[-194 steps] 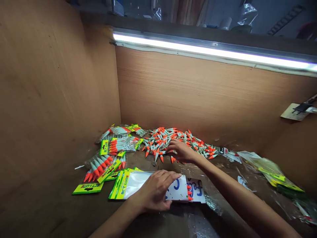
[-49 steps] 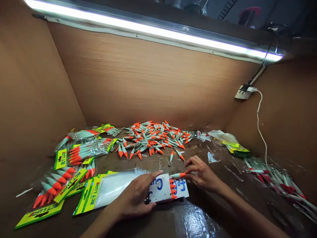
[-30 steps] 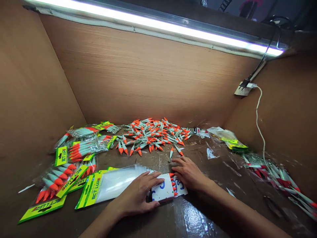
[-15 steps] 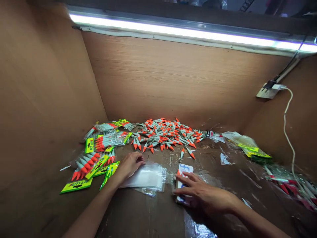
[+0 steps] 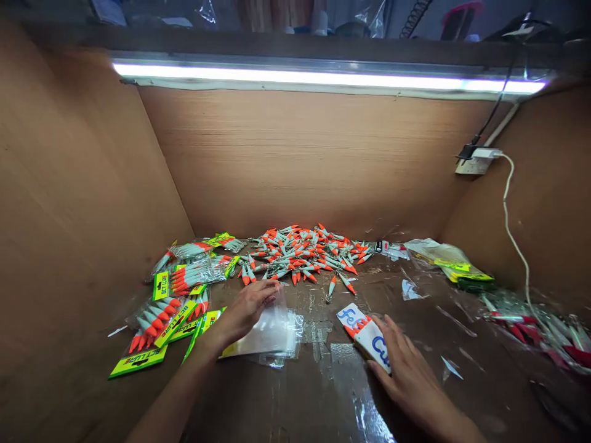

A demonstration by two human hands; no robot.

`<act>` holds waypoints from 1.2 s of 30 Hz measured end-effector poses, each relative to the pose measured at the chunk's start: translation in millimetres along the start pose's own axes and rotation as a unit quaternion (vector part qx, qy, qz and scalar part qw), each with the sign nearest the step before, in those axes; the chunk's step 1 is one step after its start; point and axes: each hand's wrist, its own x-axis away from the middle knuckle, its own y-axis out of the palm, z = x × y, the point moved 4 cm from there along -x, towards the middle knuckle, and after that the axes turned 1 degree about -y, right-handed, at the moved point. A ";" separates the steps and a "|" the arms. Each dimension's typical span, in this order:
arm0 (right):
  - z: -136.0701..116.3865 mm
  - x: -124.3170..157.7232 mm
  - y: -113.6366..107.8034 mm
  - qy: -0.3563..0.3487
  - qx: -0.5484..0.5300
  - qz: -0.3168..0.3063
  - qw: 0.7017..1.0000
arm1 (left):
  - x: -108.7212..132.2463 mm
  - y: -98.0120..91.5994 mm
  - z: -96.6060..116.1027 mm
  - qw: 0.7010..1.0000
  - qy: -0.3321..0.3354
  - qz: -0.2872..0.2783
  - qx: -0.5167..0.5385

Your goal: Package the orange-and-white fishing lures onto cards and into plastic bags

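Note:
My left hand [image 5: 247,309] rests on a stack of clear plastic bags [image 5: 272,335] with green-yellow header cards, fingers curled at the top bag's edge as if pinching it. My right hand [image 5: 406,369] lies on a white card [image 5: 364,329] with blue writing, which holds several orange-tipped lures; the fingers are stretched over the card's near end. A heap of loose orange-and-pale lures [image 5: 300,255] lies farther back by the rear wall.
Filled lure packs [image 5: 173,295] with green-yellow labels lie at the left. Crumpled bags [image 5: 450,258] and more lures in plastic [image 5: 535,320] sit at the right. Brown board walls close in three sides, with a light strip [image 5: 323,77] and a plug with white cable [image 5: 480,157].
The left hand let go of the card and moved left onto the bag stack. The right hand slid the card rightward and turned it; its fingers now lie over its near end.

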 end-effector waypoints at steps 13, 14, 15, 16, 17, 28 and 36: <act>-2.3 40.6 -48.2 -0.078 -0.090 -0.076 0.990 | -39.3 102.4 90.8 0.970 0.152 -0.191 -0.003; -3.7 41.6 -47.9 -0.084 -0.089 -0.084 0.989 | -38.9 106.9 93.5 0.969 0.153 -0.196 -0.002; -4.9 42.1 -47.3 -0.087 -0.088 -0.091 0.988 | -38.0 110.3 95.0 0.969 0.147 -0.198 -0.003; -5.9 42.2 -46.4 -0.090 -0.088 -0.098 0.987 | -36.6 112.6 95.3 0.971 0.137 -0.195 -0.006; -6.8 42.0 -45.1 -0.091 -0.089 -0.103 0.987 | -34.3 113.6 94.6 0.975 0.123 -0.187 -0.010; -3.0 48.6 -27.1 -0.071 -0.098 -0.134 0.984 | 40.9 105.2 84.5 0.993 0.018 -0.111 -0.018; -20.6 59.5 -32.3 -0.054 -0.115 -0.175 0.976 | 47.4 115.1 82.8 0.991 0.015 -0.125 -0.051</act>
